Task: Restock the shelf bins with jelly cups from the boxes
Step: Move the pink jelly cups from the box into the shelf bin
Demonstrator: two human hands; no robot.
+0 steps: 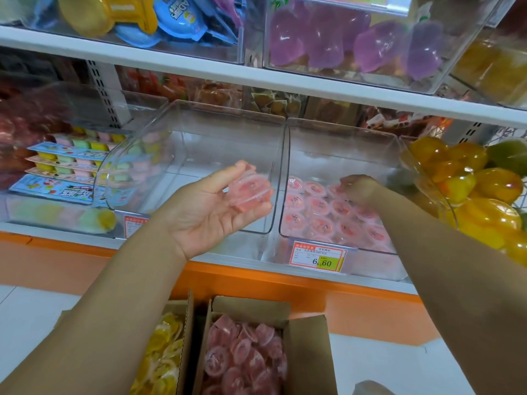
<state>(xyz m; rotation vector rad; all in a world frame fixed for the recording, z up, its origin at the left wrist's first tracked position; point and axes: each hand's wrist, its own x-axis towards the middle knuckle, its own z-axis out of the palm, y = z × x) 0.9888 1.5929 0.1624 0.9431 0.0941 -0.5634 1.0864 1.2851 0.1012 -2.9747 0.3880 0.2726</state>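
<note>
My left hand is palm up in front of an empty clear bin and holds pink jelly cups in its curled fingers. Inside the neighbouring clear bin, my right hand reaches down and pinches a pink jelly cup at the back of the rows. That bin holds several pink jelly cups laid in rows. Below, an open cardboard box holds several loose pink cups.
A second cardboard box with yellow jelly cups stands left of the pink one. A bin of yellow and orange cups is at the right. A price tag hangs on the bin front. An upper shelf overhangs the bins.
</note>
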